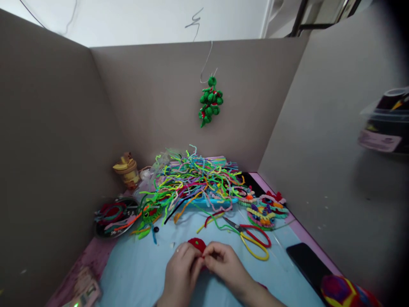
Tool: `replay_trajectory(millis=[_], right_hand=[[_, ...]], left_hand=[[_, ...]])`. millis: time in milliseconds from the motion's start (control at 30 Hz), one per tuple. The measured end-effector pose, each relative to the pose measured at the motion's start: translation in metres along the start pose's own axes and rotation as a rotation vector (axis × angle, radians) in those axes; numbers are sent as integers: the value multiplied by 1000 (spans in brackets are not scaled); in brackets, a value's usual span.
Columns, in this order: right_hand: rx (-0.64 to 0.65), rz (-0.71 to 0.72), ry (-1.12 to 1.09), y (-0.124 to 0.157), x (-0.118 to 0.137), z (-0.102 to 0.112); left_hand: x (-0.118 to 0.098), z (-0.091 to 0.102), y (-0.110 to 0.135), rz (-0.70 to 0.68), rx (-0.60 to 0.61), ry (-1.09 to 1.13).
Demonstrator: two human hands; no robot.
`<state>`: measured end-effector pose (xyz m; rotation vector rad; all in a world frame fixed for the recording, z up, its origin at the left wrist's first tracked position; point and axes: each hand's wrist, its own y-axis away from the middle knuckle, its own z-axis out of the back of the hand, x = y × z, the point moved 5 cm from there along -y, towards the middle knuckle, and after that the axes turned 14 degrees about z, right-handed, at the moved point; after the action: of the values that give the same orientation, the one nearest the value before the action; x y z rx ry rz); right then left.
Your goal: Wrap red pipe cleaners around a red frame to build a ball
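A red fuzzy piece with a small green spot point(197, 244) is held between my two hands, just above the light-blue table cover. My left hand point(182, 267) grips it from the left, thumb and fingers closed on its edge. From the right, my right hand point(225, 263) pinches the same red piece near its lower edge. My fingers hide much of it, so its full shape cannot be made out. Scissors point(254, 237) with one red and one yellow handle lie beyond my right hand, beside green, red and yellow pipe cleaners point(213, 218).
A heap of colourful pipe cleaners point(201, 181) overflows a blue tray point(211, 202). Left are a metal bowl point(108, 231) and a yellow cup point(128, 172). Right lie woven colourful pieces point(262, 216) and a black phone point(308, 266). A green ornament point(211, 102) hangs on the grey partition point(153, 98).
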<state>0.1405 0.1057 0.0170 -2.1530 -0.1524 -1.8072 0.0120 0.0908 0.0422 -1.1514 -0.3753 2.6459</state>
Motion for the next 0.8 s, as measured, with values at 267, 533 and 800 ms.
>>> replay_trajectory(millis=[267, 533, 800], right_hand=[[33, 60, 3, -4, 2, 0], [45, 305, 505, 4, 8, -3], [87, 501, 651, 9, 12, -4]], left_hand=[[3, 6, -11, 289, 143, 214], [3, 1, -8, 396, 259, 271], [3, -6, -9, 479, 359, 396]])
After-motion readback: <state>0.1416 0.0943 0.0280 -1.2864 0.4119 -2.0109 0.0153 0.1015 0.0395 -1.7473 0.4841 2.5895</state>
